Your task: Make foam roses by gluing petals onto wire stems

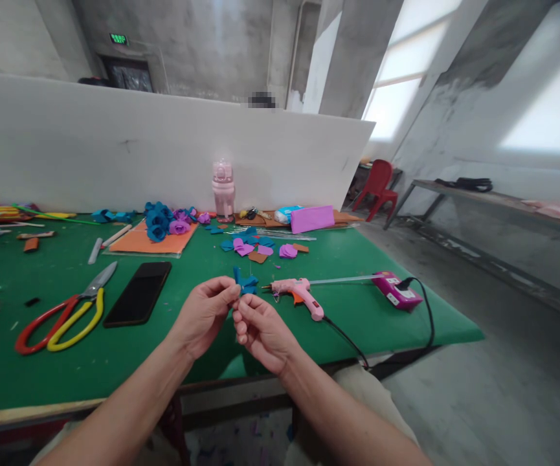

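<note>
Both hands meet above the near edge of the green table (pixel 114 349). My left hand (pixel 205 312) pinches a small blue foam flower piece (pixel 245 283) between thumb and fingers. My right hand (pixel 259 330) sits just below and beside it, fingers curled on the same piece's lower end. A pink glue gun (pixel 299 293) lies on the table just right of the hands, its black cord running to a magenta box (pixel 396 290).
Left of the hands lie a black phone (pixel 138 293) and red-and-yellow shears (pixel 63 315). Finished blue and purple foam roses (pixel 163 222) rest on an orange sheet. Loose petals (pixel 255 247), a pink bottle (pixel 223 188) and a white partition stand farther back. A red chair (pixel 378 186) is at right.
</note>
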Action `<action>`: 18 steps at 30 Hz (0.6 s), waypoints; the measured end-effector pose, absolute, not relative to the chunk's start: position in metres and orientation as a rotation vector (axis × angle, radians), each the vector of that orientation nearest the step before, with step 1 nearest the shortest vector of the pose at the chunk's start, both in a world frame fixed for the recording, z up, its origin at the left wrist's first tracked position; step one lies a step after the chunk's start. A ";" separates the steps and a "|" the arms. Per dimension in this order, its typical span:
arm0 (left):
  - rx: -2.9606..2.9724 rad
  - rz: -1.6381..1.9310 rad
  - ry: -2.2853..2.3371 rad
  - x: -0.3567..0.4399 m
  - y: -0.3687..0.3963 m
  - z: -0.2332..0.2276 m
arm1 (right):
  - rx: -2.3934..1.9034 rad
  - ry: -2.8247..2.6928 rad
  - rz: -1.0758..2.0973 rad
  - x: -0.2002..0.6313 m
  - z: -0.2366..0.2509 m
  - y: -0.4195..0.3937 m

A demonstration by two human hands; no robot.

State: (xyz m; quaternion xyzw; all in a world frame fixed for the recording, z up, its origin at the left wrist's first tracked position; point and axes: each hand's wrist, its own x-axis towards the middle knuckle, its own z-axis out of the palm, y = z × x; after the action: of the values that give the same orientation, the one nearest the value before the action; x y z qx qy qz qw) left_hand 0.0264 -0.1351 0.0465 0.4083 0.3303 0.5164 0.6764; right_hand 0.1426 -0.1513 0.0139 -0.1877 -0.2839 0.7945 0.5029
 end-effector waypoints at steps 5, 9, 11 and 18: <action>0.913 1.174 0.760 0.026 -0.135 0.048 | -0.446 -0.693 1.912 0.143 0.012 -0.152; 0.927 1.182 0.781 0.026 -0.135 0.050 | -0.501 -0.762 1.829 0.143 0.014 -0.151; 0.932 1.184 0.790 0.026 -0.135 0.051 | -0.568 -0.828 1.752 0.143 0.015 -0.151; 0.937 1.228 0.809 0.027 -0.135 0.050 | -0.714 -1.016 1.574 0.143 0.016 -0.152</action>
State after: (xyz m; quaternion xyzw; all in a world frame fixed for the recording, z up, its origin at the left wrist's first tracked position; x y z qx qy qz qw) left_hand 0.0269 -0.1347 0.0503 0.4113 0.3552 0.5392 0.6433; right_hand 0.1434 -0.1517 0.0159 -0.3003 -0.4269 0.6616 0.5384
